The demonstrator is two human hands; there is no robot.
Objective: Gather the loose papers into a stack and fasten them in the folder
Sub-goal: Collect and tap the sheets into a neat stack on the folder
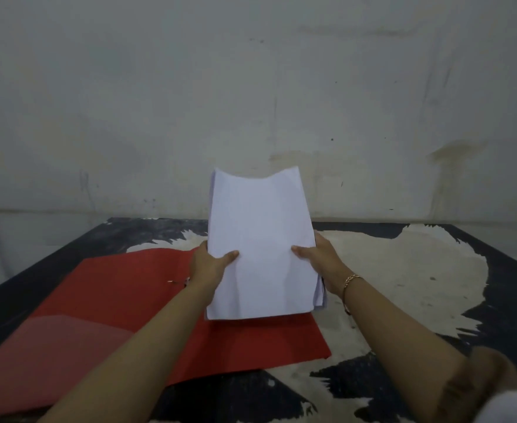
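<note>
The thick stack of plain white paper sheets point(260, 245) stands nearly upright, raised between both hands, its top edge dipping in the middle while the two upper corners rise. Along the lower right side the sheets are not quite flush, and several edges show fanned behind the front page. The left hand point(210, 264) grips the stack's left edge about halfway down, thumb pressed flat on the front sheet and fingers hidden behind. The right hand point(318, 259) holds the opposite edge the same way, thumb on the front, fingers wrapped out of sight at the back. A thin gold chain bracelet point(352, 277) sits on the right wrist. The stack's bottom edge hangs over the right-hand leaf of an open red card folder point(123, 300); from here I cannot tell whether the paper touches it or is just above. The folder lies spread flat, with a small metal fastener point(176, 281) showing at its middle fold just beside the left wrist, and a clear plastic pocket point(68, 340) across the lower part of its left leaf. Everything rests on a black bench point(403, 270) whose surface is worn away in big pale, ragged patches. Behind the bench rises a stained, off-white plastered wall point(251, 87).
</note>
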